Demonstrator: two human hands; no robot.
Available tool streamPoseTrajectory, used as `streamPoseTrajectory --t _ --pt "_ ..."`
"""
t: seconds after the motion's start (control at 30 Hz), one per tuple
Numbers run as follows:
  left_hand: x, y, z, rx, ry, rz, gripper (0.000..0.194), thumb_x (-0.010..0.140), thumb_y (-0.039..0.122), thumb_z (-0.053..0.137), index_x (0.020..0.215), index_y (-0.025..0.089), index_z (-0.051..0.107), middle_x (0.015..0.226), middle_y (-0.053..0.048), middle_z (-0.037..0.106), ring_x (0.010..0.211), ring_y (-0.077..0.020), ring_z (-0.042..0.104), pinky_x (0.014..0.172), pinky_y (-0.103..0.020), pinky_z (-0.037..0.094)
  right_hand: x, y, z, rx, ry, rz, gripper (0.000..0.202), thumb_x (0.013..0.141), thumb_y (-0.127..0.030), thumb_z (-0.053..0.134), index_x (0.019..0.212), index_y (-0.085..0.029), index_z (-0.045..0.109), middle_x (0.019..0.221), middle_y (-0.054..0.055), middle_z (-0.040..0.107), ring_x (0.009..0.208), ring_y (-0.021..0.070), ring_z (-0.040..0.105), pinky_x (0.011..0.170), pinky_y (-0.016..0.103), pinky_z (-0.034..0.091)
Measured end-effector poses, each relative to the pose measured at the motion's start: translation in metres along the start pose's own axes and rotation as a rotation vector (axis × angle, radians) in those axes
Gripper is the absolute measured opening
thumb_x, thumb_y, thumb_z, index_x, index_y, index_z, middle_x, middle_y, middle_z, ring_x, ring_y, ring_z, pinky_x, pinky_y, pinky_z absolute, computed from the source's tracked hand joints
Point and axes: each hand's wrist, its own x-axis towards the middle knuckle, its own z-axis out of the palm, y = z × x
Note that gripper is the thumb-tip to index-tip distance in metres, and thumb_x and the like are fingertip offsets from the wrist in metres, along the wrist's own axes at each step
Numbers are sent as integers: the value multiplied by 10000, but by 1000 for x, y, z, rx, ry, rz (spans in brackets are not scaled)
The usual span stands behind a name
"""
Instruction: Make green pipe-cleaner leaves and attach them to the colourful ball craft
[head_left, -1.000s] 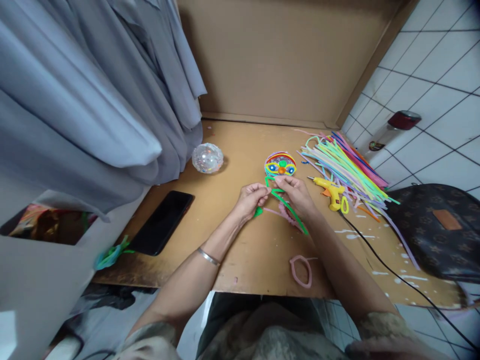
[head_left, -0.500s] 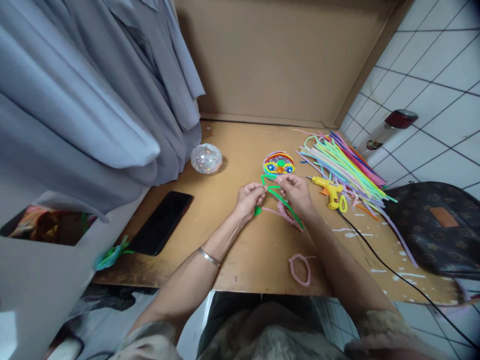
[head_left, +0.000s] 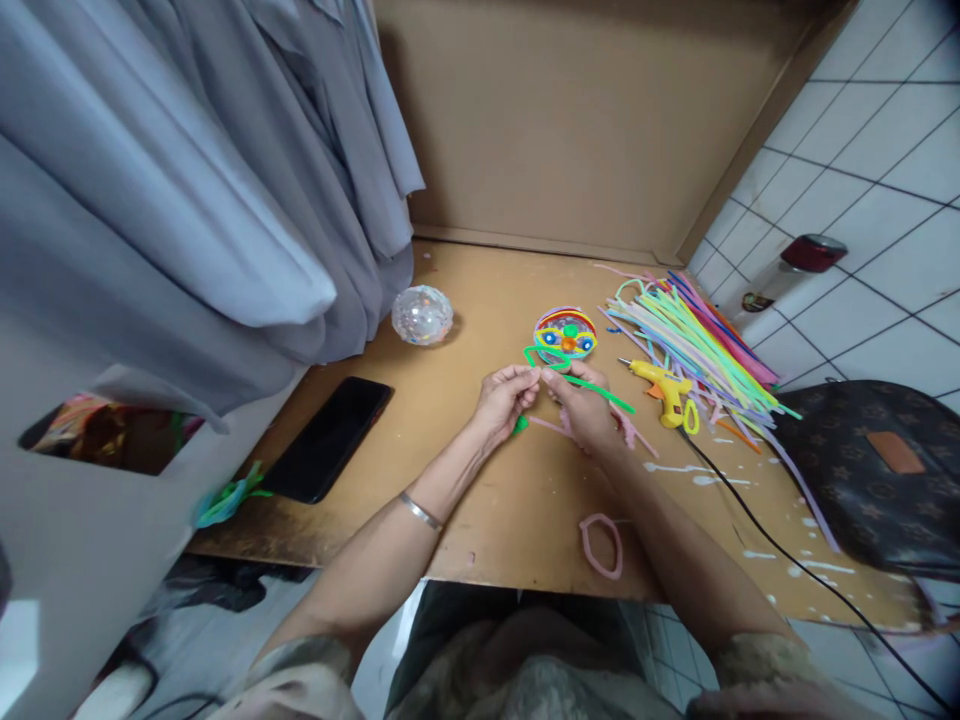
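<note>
Between my two hands is a bright green pipe cleaner (head_left: 600, 391), bent in zigzags with a straight tail running right. My left hand (head_left: 508, 398) pinches it, thumb against forefinger, and a small green piece (head_left: 520, 425) shows just under that hand. My right hand (head_left: 586, 408) is closed on the same green pipe cleaner, its fingertips almost touching the left ones. Just beyond the hands sits a clear ball decorated with a face (head_left: 566, 335) of coloured pipe cleaners. A pink twisted pipe cleaner (head_left: 626, 428) lies partly hidden under my right hand.
A yellow glue gun (head_left: 664, 390) with a black cord lies to the right, before a heap of pipe cleaners (head_left: 705, 340). A brown bag (head_left: 870, 480) is at the far right. A clear ball (head_left: 422, 315), a phone (head_left: 330, 438) and a pink loop (head_left: 601, 546) also rest on the table.
My right hand has come lower and closer to my left hand. The green pipe cleaner's tail has swung from pointing down-right to nearly sideways. The view has shifted slightly.
</note>
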Motion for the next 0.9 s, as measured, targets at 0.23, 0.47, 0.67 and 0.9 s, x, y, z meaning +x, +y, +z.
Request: streamPoseTrajectory --t 0.23,0.47,0.67,0.9 --pt "-2 6 0 54 -103 -7 277 587 303 856 645 126 651 583 -2 647 462 -46 520 465 -173 392 3 3 -5 63 20 18 266 696 -425 762 660 -210 609 570 -43 549 552 106 464 594 266 370" --pt "-1 8 -2 141 -73 41 280 510 306 843 626 140 649 563 8 638 449 -48 498 448 -184 367 3 -2 -7 72 -35 48 317 676 -459 776 633 -208 587 562 -38 544 552 109 456 575 263 359" --pt "-1 6 -2 240 -9 122 201 552 274 762 580 156 602 518 32 586 425 -43 447 437 -185 324 1 0 -7 7 -38 56 308 701 -473 767 668 -204 621 584 -32 562 564 117 474 583 265 371" --pt "1 7 0 211 71 175 176 577 263 722 587 163 578 483 58 534 387 -33 387 421 -188 275 -3 -6 -2 -45 16 -8 297 788 -469 678 655 -222 579 567 -47 487 558 118 427 568 265 358"
